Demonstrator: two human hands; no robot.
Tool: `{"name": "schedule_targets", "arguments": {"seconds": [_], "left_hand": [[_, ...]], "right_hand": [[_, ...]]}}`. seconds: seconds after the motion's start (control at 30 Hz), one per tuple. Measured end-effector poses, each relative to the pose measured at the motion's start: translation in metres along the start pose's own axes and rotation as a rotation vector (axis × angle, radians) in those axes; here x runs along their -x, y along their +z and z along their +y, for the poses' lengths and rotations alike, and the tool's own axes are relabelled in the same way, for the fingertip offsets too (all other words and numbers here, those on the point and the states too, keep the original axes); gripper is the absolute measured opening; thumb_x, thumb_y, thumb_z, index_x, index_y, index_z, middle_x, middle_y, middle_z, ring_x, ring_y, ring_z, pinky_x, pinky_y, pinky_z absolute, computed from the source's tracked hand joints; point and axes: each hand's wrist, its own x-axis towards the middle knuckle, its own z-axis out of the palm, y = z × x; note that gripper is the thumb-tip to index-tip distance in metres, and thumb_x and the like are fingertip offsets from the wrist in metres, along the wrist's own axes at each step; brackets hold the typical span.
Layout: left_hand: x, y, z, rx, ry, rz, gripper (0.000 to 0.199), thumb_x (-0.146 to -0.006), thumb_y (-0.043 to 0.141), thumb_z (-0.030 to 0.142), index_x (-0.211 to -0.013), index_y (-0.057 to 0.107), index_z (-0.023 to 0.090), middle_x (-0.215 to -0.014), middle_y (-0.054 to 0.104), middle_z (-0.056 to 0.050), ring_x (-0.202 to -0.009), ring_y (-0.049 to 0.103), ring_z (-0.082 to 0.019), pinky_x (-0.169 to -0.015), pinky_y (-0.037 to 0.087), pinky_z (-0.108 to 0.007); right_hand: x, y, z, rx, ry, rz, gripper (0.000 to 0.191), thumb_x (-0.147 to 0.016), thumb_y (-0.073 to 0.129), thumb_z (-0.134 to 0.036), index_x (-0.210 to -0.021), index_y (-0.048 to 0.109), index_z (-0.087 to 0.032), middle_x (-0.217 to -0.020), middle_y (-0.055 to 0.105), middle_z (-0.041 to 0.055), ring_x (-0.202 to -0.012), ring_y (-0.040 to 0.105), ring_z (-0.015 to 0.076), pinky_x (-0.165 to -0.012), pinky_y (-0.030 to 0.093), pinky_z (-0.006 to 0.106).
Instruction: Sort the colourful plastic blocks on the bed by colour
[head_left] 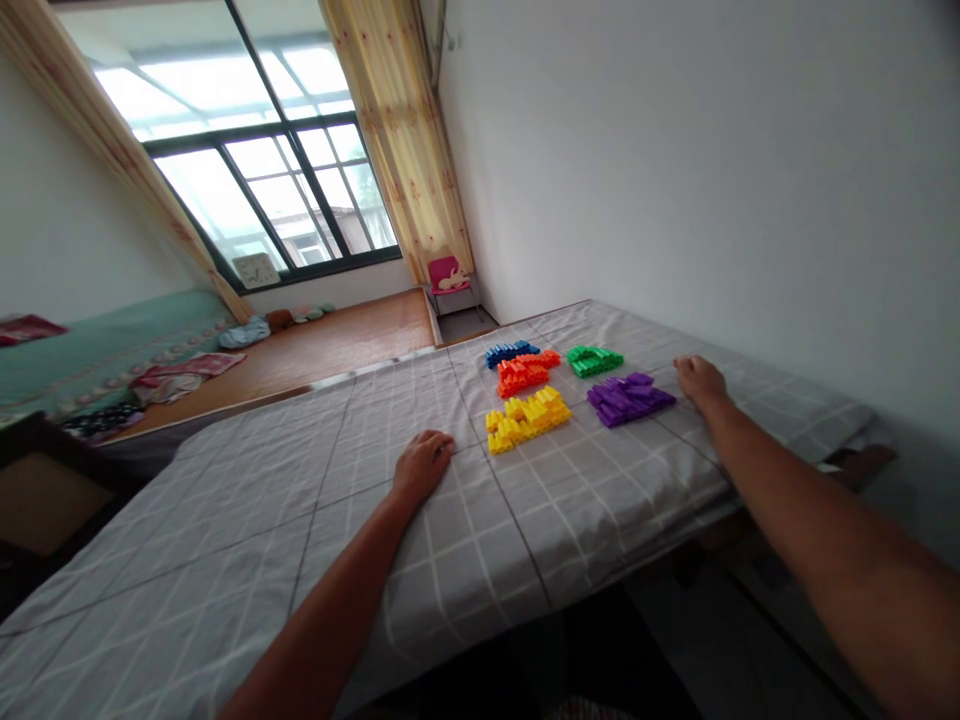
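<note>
My left hand (424,462) rests on the grey checked cloth, left of a pile of yellow pieces (529,418), with its fingers curled. Over the cloth to the right is my right hand (700,380), its fingers closed; whatever they may hold is too small to make out. Purple pieces (630,399) lie just left of it. Farther back are green pieces (594,360), orange pieces (525,374) and blue pieces (511,352), each colour grouped in its own pile.
The cloth (337,480) covers a wide surface beside a white wall (675,170). Beyond it are a brown platform (360,330) with clothes, a pink chair (444,272), a clock (256,269) and a curtained window. A dark wooden piece (52,500) stands at left.
</note>
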Motion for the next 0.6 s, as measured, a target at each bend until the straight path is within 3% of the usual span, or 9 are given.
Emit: {"name": "schedule_targets", "arguments": {"seconds": [0.1,0.27,0.6], "left_hand": [[0.0,0.003,-0.005,-0.043,0.022,0.021,0.034,-0.092,0.043,0.039,-0.111,0.068,0.026,-0.122,0.064,-0.004,-0.116,0.054,-0.023,-0.103,0.042,-0.037],[-0.007,0.008,-0.016,-0.069,-0.051,-0.023,0.04,-0.093,0.041,0.041,-0.125,0.06,0.026,-0.138,0.055,-0.003,-0.129,0.046,-0.022,-0.109,0.036,-0.043],[-0.005,0.008,-0.018,-0.064,-0.065,-0.054,0.043,-0.094,0.038,0.043,-0.129,0.058,0.027,-0.143,0.05,-0.004,-0.133,0.042,-0.024,-0.11,0.035,-0.045]], "right_hand": [[0.004,0.001,0.002,0.05,0.011,0.061,0.042,-0.09,0.033,-0.031,-0.105,0.068,-0.014,-0.107,0.068,0.0176,-0.104,0.059,0.0291,-0.085,0.044,0.038],[0.008,0.002,-0.002,0.106,-0.038,0.039,0.043,-0.09,0.033,-0.032,-0.107,0.069,-0.015,-0.108,0.069,0.0159,-0.099,0.06,0.0275,-0.081,0.043,0.035],[0.001,0.004,0.005,0.077,-0.039,0.005,0.044,-0.09,0.031,-0.035,-0.102,0.07,-0.017,-0.109,0.069,0.0144,-0.098,0.062,0.0281,-0.079,0.046,0.037]]}}
